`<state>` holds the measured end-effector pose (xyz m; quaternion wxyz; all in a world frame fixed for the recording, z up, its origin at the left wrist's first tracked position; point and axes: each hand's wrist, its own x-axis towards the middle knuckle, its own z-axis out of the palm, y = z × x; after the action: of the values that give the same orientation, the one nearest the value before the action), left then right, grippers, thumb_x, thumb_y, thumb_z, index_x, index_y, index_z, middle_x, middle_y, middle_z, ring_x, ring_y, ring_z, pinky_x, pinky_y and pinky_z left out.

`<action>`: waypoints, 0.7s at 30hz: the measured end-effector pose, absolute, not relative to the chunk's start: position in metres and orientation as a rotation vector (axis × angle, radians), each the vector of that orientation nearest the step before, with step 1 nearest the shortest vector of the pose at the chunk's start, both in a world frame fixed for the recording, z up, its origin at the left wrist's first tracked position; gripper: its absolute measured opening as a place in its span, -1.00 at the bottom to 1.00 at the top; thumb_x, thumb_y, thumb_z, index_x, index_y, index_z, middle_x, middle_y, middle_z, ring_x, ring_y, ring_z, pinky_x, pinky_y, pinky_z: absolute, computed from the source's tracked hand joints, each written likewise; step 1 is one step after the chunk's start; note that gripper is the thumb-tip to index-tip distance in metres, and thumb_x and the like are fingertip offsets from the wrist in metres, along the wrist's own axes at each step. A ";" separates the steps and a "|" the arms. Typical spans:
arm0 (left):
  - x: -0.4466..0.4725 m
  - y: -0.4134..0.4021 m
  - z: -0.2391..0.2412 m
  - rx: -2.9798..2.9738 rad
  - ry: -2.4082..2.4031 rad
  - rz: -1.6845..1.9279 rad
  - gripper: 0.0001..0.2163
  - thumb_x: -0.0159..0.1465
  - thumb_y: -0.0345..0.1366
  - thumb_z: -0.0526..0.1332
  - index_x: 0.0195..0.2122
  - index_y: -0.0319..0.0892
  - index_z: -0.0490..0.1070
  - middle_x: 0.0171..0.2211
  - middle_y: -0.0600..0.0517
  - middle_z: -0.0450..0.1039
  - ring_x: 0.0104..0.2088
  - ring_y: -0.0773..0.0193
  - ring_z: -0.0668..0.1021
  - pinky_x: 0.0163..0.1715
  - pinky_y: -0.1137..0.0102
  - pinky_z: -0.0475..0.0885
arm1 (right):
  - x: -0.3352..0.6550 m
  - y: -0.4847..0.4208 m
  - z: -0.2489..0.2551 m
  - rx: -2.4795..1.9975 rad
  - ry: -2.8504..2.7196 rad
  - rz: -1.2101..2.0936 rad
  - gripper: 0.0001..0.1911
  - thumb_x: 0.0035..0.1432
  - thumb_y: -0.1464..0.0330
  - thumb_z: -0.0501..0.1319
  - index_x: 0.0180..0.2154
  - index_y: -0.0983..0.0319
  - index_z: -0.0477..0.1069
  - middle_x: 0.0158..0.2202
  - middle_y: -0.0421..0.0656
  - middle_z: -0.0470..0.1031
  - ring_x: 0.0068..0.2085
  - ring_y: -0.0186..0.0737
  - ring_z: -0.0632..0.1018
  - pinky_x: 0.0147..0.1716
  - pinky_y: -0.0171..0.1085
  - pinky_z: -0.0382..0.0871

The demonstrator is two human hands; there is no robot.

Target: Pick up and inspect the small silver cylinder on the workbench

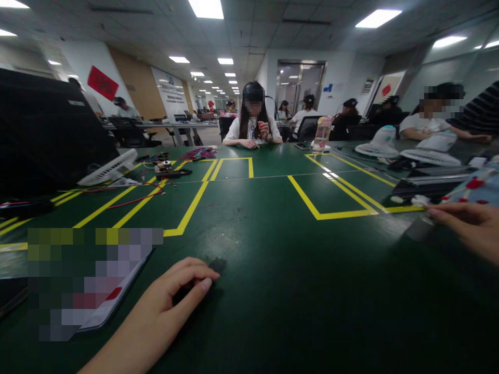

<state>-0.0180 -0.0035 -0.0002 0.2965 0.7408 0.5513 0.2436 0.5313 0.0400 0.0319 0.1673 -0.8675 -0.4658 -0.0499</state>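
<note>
My left hand rests low on the green table, left of the middle. Its fingers are curled, with thumb and forefinger tips close together; anything between them is hidden. Just beyond the fingertips is a dark patch, a smudge or a small flat thing. At the right edge my right hand is partly cut off, thumb and fingers pinched. A small grey, see-through piece, blurred, hangs from those fingertips above the table. Close behind it lies a crumpled white scrap.
Yellow tape marks outlines on the table. At left are a pixelated flat thing, a white fan, red wires and a black bulk. White fans and a bottle stand at right. A person sits opposite.
</note>
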 end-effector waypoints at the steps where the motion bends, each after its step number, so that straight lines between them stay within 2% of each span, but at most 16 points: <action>1: -0.018 -0.003 0.000 1.969 1.470 0.642 -0.82 0.35 -0.16 0.10 -0.18 0.02 0.48 -0.11 0.06 0.44 -0.07 0.14 0.52 -0.07 0.31 0.40 | 0.533 0.040 0.033 -2.486 -1.324 -0.117 -0.39 0.11 -0.07 0.06 0.00 0.19 0.46 -0.15 0.04 0.50 -0.33 -0.20 0.43 -0.37 -0.19 0.24; 8: -0.017 -0.003 0.000 1.974 1.451 0.646 -0.83 0.35 -0.17 0.11 -0.19 0.01 0.49 -0.13 0.06 0.45 -0.09 0.15 0.52 -0.08 0.32 0.40 | 0.539 0.044 0.033 -2.487 -1.254 -0.041 -0.25 0.02 -0.16 0.08 0.02 0.26 0.47 -0.17 0.08 0.51 -0.32 -0.21 0.46 -0.40 -0.15 0.19; 14: -0.017 -0.003 0.000 1.952 1.443 0.648 -0.82 0.35 -0.16 0.11 -0.20 0.01 0.49 -0.12 0.05 0.44 -0.07 0.14 0.51 -0.06 0.30 0.39 | 0.529 0.043 0.038 -2.389 -1.209 -0.011 -0.23 -0.01 -0.18 0.09 0.01 0.26 0.48 -0.13 0.06 0.52 -0.19 -0.11 0.50 -0.35 -0.15 0.19; 17: -0.016 -0.004 0.001 1.960 1.451 0.651 -0.82 0.34 -0.16 0.11 -0.21 0.01 0.49 -0.12 0.05 0.44 -0.07 0.13 0.51 -0.06 0.30 0.39 | 0.518 0.041 0.043 -2.432 -1.126 0.028 -0.28 0.03 -0.12 0.12 -0.03 0.31 0.49 -0.19 0.07 0.53 -0.28 -0.19 0.51 -0.37 -0.16 0.20; 21: -0.018 -0.005 0.001 1.969 1.450 0.637 -0.82 0.35 -0.15 0.10 -0.19 0.02 0.48 -0.10 0.06 0.44 -0.07 0.14 0.51 -0.05 0.30 0.39 | 0.501 0.035 0.047 -2.393 -1.101 0.063 -0.44 0.15 0.05 0.11 -0.03 0.34 0.50 -0.09 0.10 0.51 -0.35 -0.24 0.51 -0.36 -0.15 0.23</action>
<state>-0.0177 -0.0045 0.0006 0.3026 0.7427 0.5470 0.2401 0.5013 0.0345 0.0468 0.2505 -0.8793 -0.4045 0.0230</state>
